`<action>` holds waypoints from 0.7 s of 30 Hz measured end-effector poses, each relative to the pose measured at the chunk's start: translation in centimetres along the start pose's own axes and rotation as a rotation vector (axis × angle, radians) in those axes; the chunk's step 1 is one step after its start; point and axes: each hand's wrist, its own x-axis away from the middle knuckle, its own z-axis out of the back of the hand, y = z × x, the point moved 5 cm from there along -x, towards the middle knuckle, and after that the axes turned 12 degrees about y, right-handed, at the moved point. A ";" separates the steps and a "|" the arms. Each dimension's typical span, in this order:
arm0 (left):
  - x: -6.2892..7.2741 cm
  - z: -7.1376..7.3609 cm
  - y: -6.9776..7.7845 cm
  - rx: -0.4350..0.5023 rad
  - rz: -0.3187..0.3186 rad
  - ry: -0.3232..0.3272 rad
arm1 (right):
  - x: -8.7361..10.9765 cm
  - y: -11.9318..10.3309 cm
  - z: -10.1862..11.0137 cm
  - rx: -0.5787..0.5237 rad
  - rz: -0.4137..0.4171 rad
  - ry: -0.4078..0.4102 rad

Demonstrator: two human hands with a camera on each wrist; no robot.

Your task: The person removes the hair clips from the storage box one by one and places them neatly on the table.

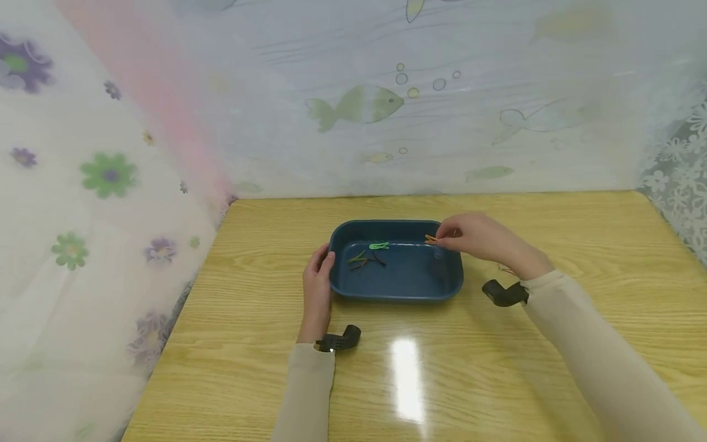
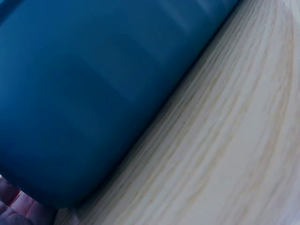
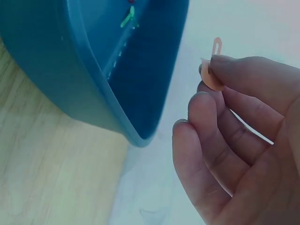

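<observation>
A dark blue plastic basin stands on the table. My left hand grips its left side, thumb at the rim and fingers along the outer wall; in the left wrist view only some fingertips show at the basin's lower corner. Over the basin's back right corner, my right hand pinches a small orange hair clip between thumb and forefinger, its slotted end sticking out. Inside the basin, a bright green clip lies near the back wall. Several thin dark and yellow-green pieces lie at its left.
The wood-grain table reaches back to a curtain printed with fish. A flowered curtain hangs along the left. Behind the right wrist, a thin pale object lies on the table, mostly hidden.
</observation>
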 end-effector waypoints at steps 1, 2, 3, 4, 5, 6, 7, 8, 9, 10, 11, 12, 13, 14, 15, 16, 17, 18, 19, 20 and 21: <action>0.0 0.0 0.0 -0.003 0.002 -0.003 | 0.2 0.1 0.2 -0.002 -0.002 0.014; 0.0 0.0 0.0 -0.006 0.005 -0.005 | 0.4 0.1 0.4 -0.005 -0.005 0.027; 0.0 0.0 0.1 -0.009 0.007 -0.007 | 0.7 0.1 0.5 -0.009 -0.006 0.038; 0.1 0.0 0.1 -0.012 0.011 -0.008 | 0.9 0.1 0.7 -0.012 -0.006 0.049; 0.1 0.0 0.1 -0.013 0.012 -0.008 | 1.1 0.1 0.8 -0.014 -0.007 0.061; -0.1 0.0 -0.2 -0.012 0.011 -0.002 | 1.3 0.1 1.0 -0.016 -0.013 0.072; -0.1 0.0 -0.2 -0.013 0.004 0.001 | 1.6 0.1 1.1 -0.022 -0.021 0.081; -0.1 0.1 -0.2 -0.014 0.001 0.005 | 1.8 0.1 1.2 -0.029 -0.025 0.092; -0.1 0.1 -0.2 -0.012 -0.002 0.007 | 2.0 0.1 1.3 -0.036 -0.030 0.103; -0.1 0.1 -0.1 -0.013 -0.005 0.010 | 2.2 0.2 1.3 -0.041 -0.033 0.113; -0.1 0.1 -0.1 -0.012 -0.010 0.012 | 2.4 0.2 1.4 -0.046 -0.037 0.121; -0.1 0.1 -0.1 -0.012 -0.011 0.012 | 2.6 0.3 1.4 -0.050 -0.041 0.128; 0.0 0.0 -0.1 -0.010 -0.013 0.012 | 2.8 0.3 1.5 -0.055 -0.041 0.136; 0.0 0.0 -0.1 -0.011 -0.012 0.013 | 3.0 0.4 1.5 -0.055 -0.037 0.146; 0.0 0.0 -0.1 -0.010 -0.011 0.013 | 3.2 0.5 1.5 -0.054 -0.039 0.153; 0.0 0.0 -0.1 -0.008 -0.011 0.012 | 3.3 0.6 1.5 -0.054 -0.039 0.161; 0.0 0.0 -0.1 -0.007 -0.011 0.010 | 3.5 0.8 1.4 -0.054 -0.041 0.170; 0.0 0.0 -0.1 -0.008 -0.009 0.009 | 3.7 0.9 1.4 -0.053 -0.042 0.180; 0.1 -0.1 -0.1 -0.007 -0.008 0.008 | 3.9 1.1 1.3 -0.053 -0.050 0.190; 0.1 -0.1 -0.1 -0.008 -0.007 0.007 | 4.1 1.3 1.2 -0.053 -0.058 0.200; 0.0 -0.1 -0.2 -0.009 -0.006 0.006 | 4.4 1.5 1.1 -0.059 -0.070 0.209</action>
